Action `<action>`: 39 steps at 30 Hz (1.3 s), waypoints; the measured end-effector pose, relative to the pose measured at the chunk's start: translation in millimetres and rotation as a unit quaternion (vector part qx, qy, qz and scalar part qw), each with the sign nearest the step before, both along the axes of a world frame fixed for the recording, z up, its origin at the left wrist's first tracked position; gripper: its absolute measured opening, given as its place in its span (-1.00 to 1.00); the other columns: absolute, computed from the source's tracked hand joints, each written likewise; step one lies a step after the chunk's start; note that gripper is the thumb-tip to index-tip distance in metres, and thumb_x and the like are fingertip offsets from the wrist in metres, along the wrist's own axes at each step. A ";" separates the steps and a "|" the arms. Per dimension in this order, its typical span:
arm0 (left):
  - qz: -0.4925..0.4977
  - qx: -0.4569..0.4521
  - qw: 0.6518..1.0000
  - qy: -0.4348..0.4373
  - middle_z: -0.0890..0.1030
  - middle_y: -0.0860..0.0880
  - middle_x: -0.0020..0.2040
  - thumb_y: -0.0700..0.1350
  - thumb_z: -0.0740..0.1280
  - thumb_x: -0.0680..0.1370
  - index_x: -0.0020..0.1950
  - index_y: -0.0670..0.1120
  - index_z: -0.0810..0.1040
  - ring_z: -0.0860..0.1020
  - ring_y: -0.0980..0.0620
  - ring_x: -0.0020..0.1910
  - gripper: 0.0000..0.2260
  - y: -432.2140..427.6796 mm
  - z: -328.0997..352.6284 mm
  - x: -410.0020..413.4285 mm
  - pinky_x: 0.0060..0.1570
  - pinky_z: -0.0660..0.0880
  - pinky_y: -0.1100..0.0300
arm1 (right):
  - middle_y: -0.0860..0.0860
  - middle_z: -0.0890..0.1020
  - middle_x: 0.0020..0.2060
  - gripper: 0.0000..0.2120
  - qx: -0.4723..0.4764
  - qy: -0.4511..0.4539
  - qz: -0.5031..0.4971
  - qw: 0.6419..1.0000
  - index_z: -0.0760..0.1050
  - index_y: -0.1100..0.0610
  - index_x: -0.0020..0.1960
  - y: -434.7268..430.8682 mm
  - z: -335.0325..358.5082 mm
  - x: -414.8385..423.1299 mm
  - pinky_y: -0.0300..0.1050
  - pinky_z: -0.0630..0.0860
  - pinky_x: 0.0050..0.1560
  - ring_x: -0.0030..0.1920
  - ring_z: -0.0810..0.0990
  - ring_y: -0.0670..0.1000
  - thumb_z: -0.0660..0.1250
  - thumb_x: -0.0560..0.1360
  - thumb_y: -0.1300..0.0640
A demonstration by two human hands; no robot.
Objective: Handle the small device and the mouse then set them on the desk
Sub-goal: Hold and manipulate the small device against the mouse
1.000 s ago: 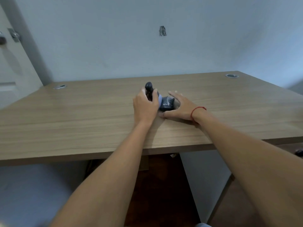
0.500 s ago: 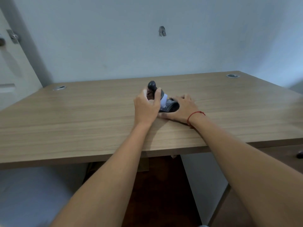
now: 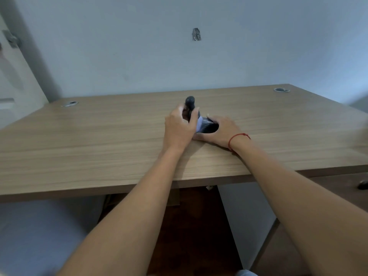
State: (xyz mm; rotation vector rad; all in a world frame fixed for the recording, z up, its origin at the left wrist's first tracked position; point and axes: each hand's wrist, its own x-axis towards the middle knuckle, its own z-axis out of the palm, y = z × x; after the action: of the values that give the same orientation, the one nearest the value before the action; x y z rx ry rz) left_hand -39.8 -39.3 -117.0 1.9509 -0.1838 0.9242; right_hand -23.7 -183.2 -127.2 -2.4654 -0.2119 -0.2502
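Note:
My left hand (image 3: 179,126) is closed around a dark grey mouse (image 3: 190,104), held upright so its rounded end sticks up above my fingers. Just to its right, my right hand (image 3: 223,130) wraps a small dark device (image 3: 207,126) with a pale bluish end, low on the wooden desk (image 3: 99,140). A red string circles my right wrist. The two objects touch or nearly touch between my hands. Most of both objects is hidden by my fingers.
Two round cable grommets sit at the desk's back corners, one on the left (image 3: 69,103) and one on the right (image 3: 281,89). A blue-grey wall stands behind the desk. A door (image 3: 12,80) is at far left. A drawer knob (image 3: 362,184) shows at the right.
My left hand has lifted the mouse more upright and slightly right. My right hand's fingers went from spread beside the device to closed around it.

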 end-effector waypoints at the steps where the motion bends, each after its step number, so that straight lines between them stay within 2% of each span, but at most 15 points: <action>1: 0.008 0.023 1.000 0.011 0.66 -0.15 -0.21 -0.05 0.34 0.53 -0.14 -0.22 0.54 0.61 -0.10 -0.21 -0.77 0.3 -1.9 2.2 -0.17 0.52 0.05 | -0.05 0.66 -0.01 -0.21 -0.013 -0.008 -0.006 1.000 0.55 -0.10 0.03 0.6 -0.6 1.2 0.07 0.55 0.12 0.04 0.61 0.05 0.31 0.01 -0.60; 3: 0.057 0.055 0.996 0.044 0.65 -0.22 -0.13 -0.06 0.30 0.55 -0.08 -0.23 0.53 0.59 -0.20 -0.12 -0.78 2.6 -4.6 6.2 -0.15 0.44 0.05 | -0.02 0.60 0.12 -0.15 -0.025 -0.001 -0.006 1.000 0.51 -0.17 0.19 -0.9 -0.9 0.0 0.11 0.48 0.24 0.17 0.54 0.06 0.29 0.03 -0.61; 7: 0.083 0.075 0.992 0.058 0.63 -0.26 -0.11 -0.07 0.28 0.57 -0.07 -0.26 0.51 0.57 -0.25 -0.09 -0.77 2.8 -4.2 5.8 -0.16 0.40 0.03 | -0.05 0.54 0.26 -0.17 0.038 0.045 0.044 0.997 0.41 -0.04 0.36 -9.4 3.6 -2.1 0.10 0.36 0.38 0.30 0.47 0.02 0.46 0.19 -0.37; 9: 0.046 0.001 0.999 0.007 0.63 -0.18 -0.20 -0.07 0.32 0.55 -0.13 -0.24 0.51 0.60 -0.12 -0.21 -0.78 1.6 0.5 0.0 -0.16 0.48 0.11 | -0.05 0.54 0.25 -0.15 0.069 0.063 0.047 0.995 0.38 -0.01 0.36 -10.8 2.0 -1.2 0.04 0.44 0.33 0.25 0.51 -0.01 0.50 0.17 -0.34; 11: 0.025 -0.050 0.998 -0.031 0.57 -0.03 -0.29 -0.09 0.36 0.53 -0.17 -0.16 0.50 0.52 0.16 -0.33 -0.83 1.0 3.9 -5.9 -0.26 0.41 0.47 | -0.03 0.54 0.24 -0.21 0.084 0.046 0.034 0.995 0.39 0.01 0.35 -8.5 -0.2 -1.0 -0.01 0.47 0.29 0.22 0.53 -0.01 0.52 0.22 -0.28; 12: 0.022 -0.044 0.998 -0.035 0.53 0.01 -0.31 -0.09 0.38 0.52 -0.19 -0.14 0.49 0.48 0.21 -0.35 -0.84 0.9 4.7 -7.6 -0.29 0.38 0.52 | -0.01 0.53 0.25 -0.22 0.071 0.037 0.026 0.996 0.38 0.01 0.37 -6.4 -0.6 -1.4 0.00 0.47 0.29 0.23 0.52 0.01 0.51 0.26 -0.27; 14: 0.012 0.001 1.000 -0.009 0.57 -0.04 -0.30 -0.07 0.39 0.51 -0.22 -0.15 0.49 0.51 0.10 -0.35 -0.80 0.3 1.7 -4.9 -0.31 0.41 0.44 | 0.04 0.52 0.24 -0.23 0.016 0.015 0.013 1.000 0.40 -0.02 0.37 -3.2 -0.5 -1.7 0.09 0.48 0.26 0.24 0.51 0.09 0.43 0.26 -0.33; 17: 0.058 0.032 0.997 0.040 0.63 -0.21 -0.17 -0.06 0.34 0.52 -0.16 -0.23 0.52 0.59 -0.16 -0.17 -0.77 4.2 -7.5 8.4 -0.16 0.51 0.03 | 0.04 0.54 0.19 -0.27 0.010 0.013 0.002 1.000 0.46 -0.02 0.29 -2.8 -0.3 -1.0 0.08 0.49 0.22 0.20 0.52 0.10 0.41 0.23 -0.37; 20: 0.100 -0.008 0.994 0.041 0.63 -0.21 -0.16 -0.07 0.32 0.53 -0.15 -0.24 0.52 0.58 -0.19 -0.14 -0.78 8.2 -6.3 9.3 -0.16 0.47 0.04 | 0.01 0.53 0.23 -0.31 0.043 0.030 0.007 0.999 0.42 0.09 0.33 -5.9 -2.1 0.6 -0.07 0.46 0.21 0.21 0.51 0.03 0.50 0.32 -0.20; 23: 0.043 -0.049 0.998 0.010 0.63 -0.16 -0.20 -0.06 0.35 0.52 -0.17 -0.21 0.52 0.58 -0.11 -0.17 -0.78 3.9 -0.1 2.8 -0.15 0.49 0.08 | 0.01 0.52 0.23 -0.32 0.054 0.025 0.009 0.998 0.41 0.10 0.34 -6.7 -3.0 2.0 -0.16 0.40 0.15 0.20 0.50 0.01 0.52 0.33 -0.16; 25: 0.022 -0.016 0.999 0.023 0.63 -0.15 -0.17 -0.07 0.36 0.52 -0.16 -0.20 0.51 0.58 -0.12 -0.14 -0.80 1.6 -0.1 1.6 -0.11 0.49 0.07 | -0.02 0.52 0.17 -0.33 0.065 0.023 0.009 0.998 0.42 0.10 0.33 -6.6 -2.1 1.5 -0.16 0.40 0.14 0.17 0.50 0.00 0.53 0.33 -0.13; 28: 0.101 0.050 0.988 0.108 0.61 -0.25 -0.01 -0.09 0.32 0.54 -0.03 -0.26 0.52 0.54 -0.24 0.02 -0.79 6.4 -4.5 8.4 -0.04 0.44 -0.01 | -0.02 0.53 0.16 -0.33 0.087 0.024 0.019 0.996 0.43 0.10 0.33 -7.4 -1.4 -0.2 -0.15 0.43 0.18 0.19 0.52 0.00 0.54 0.32 -0.11; 30: 0.109 0.024 0.988 0.102 0.62 -0.25 -0.03 -0.08 0.32 0.54 -0.05 -0.26 0.53 0.56 -0.24 0.01 -0.78 9.3 -4.2 10.6 -0.05 0.45 -0.01 | -0.01 0.54 0.20 -0.33 0.093 0.024 0.026 0.995 0.44 0.10 0.34 -8.2 -1.6 -0.4 -0.16 0.42 0.19 0.18 0.52 -0.01 0.55 0.32 -0.10; 33: 0.034 -0.049 0.998 0.035 0.66 -0.18 -0.11 -0.03 0.33 0.52 -0.08 -0.22 0.55 0.62 -0.14 -0.08 -0.77 3.8 0.4 5.7 -0.04 0.55 -0.01 | -0.01 0.55 0.20 -0.33 0.095 0.022 0.029 0.995 0.45 0.09 0.34 -9.6 -2.0 0.3 -0.16 0.42 0.19 0.18 0.51 -0.03 0.55 0.32 -0.10; 39: 0.082 -0.009 0.991 0.108 0.64 -0.23 -0.08 -0.08 0.31 0.53 -0.07 -0.26 0.55 0.59 -0.21 -0.04 -0.77 11.9 -6.6 14.3 -0.02 0.54 -0.06 | -0.03 0.52 0.18 -0.31 0.093 0.029 0.030 0.995 0.43 0.09 0.34 -8.1 -1.7 -0.9 -0.18 0.40 0.15 0.18 0.49 -0.03 0.56 0.31 -0.11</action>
State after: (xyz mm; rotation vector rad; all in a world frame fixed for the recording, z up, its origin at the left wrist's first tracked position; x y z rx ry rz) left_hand -25.5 -27.4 -123.5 2.0551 0.1116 0.8069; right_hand -24.6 -191.3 -128.9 -2.2740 -0.2281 -0.1649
